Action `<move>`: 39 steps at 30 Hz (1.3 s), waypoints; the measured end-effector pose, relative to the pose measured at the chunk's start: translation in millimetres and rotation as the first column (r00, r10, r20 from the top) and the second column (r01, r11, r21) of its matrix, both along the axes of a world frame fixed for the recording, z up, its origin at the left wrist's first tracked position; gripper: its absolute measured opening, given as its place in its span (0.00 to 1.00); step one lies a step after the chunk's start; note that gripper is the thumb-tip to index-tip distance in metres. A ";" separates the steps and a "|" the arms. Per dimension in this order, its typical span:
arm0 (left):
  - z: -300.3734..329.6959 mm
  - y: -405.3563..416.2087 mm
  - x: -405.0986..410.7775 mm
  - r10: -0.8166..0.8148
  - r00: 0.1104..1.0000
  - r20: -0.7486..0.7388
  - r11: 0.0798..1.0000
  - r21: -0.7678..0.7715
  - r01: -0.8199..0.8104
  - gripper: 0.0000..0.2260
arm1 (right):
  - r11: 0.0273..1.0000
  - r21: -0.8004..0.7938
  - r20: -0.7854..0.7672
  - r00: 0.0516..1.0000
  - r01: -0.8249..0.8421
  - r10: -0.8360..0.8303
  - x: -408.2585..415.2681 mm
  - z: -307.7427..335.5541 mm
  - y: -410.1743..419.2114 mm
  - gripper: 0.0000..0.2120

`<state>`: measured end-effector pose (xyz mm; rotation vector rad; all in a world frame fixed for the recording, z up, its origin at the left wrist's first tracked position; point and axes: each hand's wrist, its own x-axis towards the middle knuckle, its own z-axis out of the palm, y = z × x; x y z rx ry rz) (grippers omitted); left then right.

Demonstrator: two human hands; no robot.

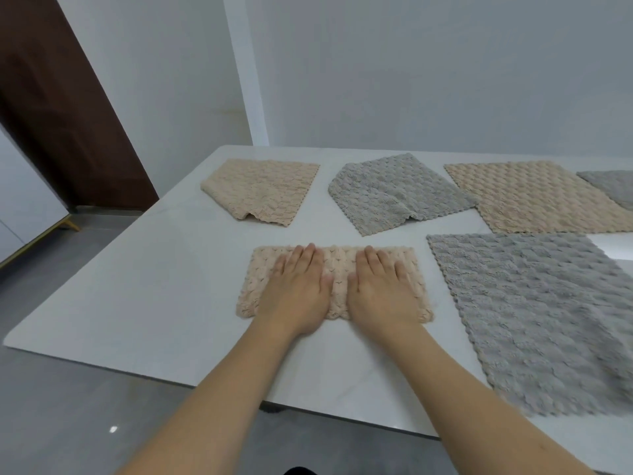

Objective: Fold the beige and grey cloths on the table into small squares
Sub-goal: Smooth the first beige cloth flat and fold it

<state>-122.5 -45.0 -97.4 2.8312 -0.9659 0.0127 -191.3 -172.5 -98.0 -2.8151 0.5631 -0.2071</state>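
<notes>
A beige cloth (pixel 337 269), folded into a long rectangle, lies on the white table (pixel 154 286) in front of me. My left hand (pixel 298 293) and my right hand (pixel 380 293) press flat on it side by side, fingers together and pointing away, holding nothing. At the far left lies a folded beige cloth (pixel 262 192), and a folded grey cloth (pixel 394 193) sits beside it. A large grey cloth (pixel 534 313) is spread flat to my right. Behind it a flat beige cloth (pixel 534 197) lies open, with another grey cloth (pixel 613 186) at the right edge.
The table's near edge runs diagonally below my forearms, with grey floor (pixel 85 406) under it. A brown door (pixel 58 108) stands at the left. A white wall (pixel 411 70) runs behind the table.
</notes>
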 end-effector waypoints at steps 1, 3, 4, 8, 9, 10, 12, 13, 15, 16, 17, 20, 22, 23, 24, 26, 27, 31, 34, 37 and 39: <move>-1.7 0.4 2.6 0.006 1.000 -0.001 1.000 0.002 -0.006 0.26 | 1.000 -0.014 -0.020 1.000 0.006 -0.007 -1.0 -4.3 -2.4 0.26; -1.7 1.6 5.7 0.008 1.000 -0.008 1.000 0.006 -0.008 0.26 | 1.000 -0.020 -0.037 0.999 -0.001 0.001 1.1 -5.7 -4.7 0.27; -1.6 0.6 6.3 0.003 1.000 -0.005 1.000 0.010 -0.003 0.26 | 1.000 -0.022 -0.040 0.999 -0.005 0.004 2.3 -5.2 -4.6 0.27; -1.2 6.4 10.0 -0.022 0.999 -0.034 1.000 0.014 0.023 0.26 | 1.000 -0.007 -0.104 0.994 -0.018 0.017 -0.8 -3.0 -14.1 0.28; -0.4 12.0 14.0 -0.029 0.999 -0.046 0.999 0.019 0.030 0.27 | 1.000 -0.004 -0.122 0.993 -0.003 0.002 -4.6 -2.3 -21.0 0.28; 0.7 19.4 19.1 -0.026 0.998 -0.057 0.999 0.026 0.028 0.27 | 1.000 0.001 -0.135 0.991 0.022 -0.021 -9.1 -1.2 -29.0 0.28; 2.0 37.8 30.8 0.021 0.997 -0.080 0.999 0.043 -0.017 0.27 | 0.996 -0.009 -0.156 0.983 0.093 -0.093 -19.4 1.0 -44.1 0.29; 3.1 46.3 36.1 0.061 0.994 -0.091 0.997 0.055 -0.056 0.27 | 0.991 -0.032 -0.167 0.977 0.127 -0.131 -23.8 2.0 -49.5 0.29; 7.5 57.3 45.0 0.150 0.984 -0.096 0.982 0.126 -0.137 0.28 | 0.985 -0.077 -0.194 0.967 0.152 -0.165 -26.7 6.4 -52.3 0.29; 11.3 57.5 47.5 0.191 0.978 -0.078 0.970 0.171 -0.176 0.28 | 0.985 -0.091 -0.195 0.967 0.148 -0.164 -25.5 10.9 -49.6 0.29; 15.7 54.1 47.8 0.221 0.974 -0.046 0.958 0.195 -0.208 0.28 | 0.986 -0.095 -0.178 0.973 0.134 -0.149 -21.5 15.3 -44.9 0.29; 25.8 27.1 33.4 0.135 0.990 0.041 0.986 0.089 -0.138 0.27 | 0.998 -0.039 -0.050 0.997 0.050 -0.052 -2.5 29.1 -24.5 0.27; 20.3 9.7 16.8 -0.023 0.999 0.031 1.000 0.005 0.023 0.26 | 1.000 0.019 -0.021 1.000 0.008 -0.007 6.6 27.5 -11.1 0.26; 14.2 4.7 9.2 -0.075 0.997 0.016 0.997 0.001 0.075 0.26 | 0.999 0.047 -0.035 0.999 0.009 -0.008 7.8 22.0 -5.2 0.26; 8.0 3.0 5.5 -0.092 0.996 -0.002 0.996 0.012 0.092 0.26 | 0.998 0.055 -0.050 0.999 0.020 -0.018 7.0 14.0 -0.3 0.27; 0.6 2.8 10.3 -0.070 0.997 -0.023 0.997 0.033 0.071 0.26 | 0.999 0.003 -0.046 0.998 0.040 -0.040 2.5 -1.5 3.3 0.27; -0.3 3.1 14.3 -0.067 0.997 -0.025 0.997 0.047 0.068 0.26 | 0.999 -0.013 -0.041 0.998 0.044 -0.045 1.1 -5.7 2.0 0.27; 0.1 10.0 25.0 -0.082 0.995 -0.064 0.995 0.044 0.085 0.26 | 0.999 0.020 -0.072 0.997 0.044 -0.042 1.7 -4.5 -9.7 0.28; -0.6 26.9 35.8 -0.060 0.995 -0.076 0.997 0.047 0.063 0.27 | 0.997 0.020 -0.105 0.992 0.075 -0.073 -4.2 -3.8 -22.9 0.28; -1.5 50.4 48.3 -0.008 0.994 -0.105 0.999 0.045 0.013 0.27 | 0.991 0.052 -0.116 0.986 0.124 -0.117 -13.4 -2.5 -42.4 0.28; 0.7 63.4 49.1 0.043 0.994 -0.102 0.998 0.046 -0.038 0.27 | 0.988 0.056 -0.128 0.983 0.141 -0.133 -15.7 -1.3 -49.3 0.28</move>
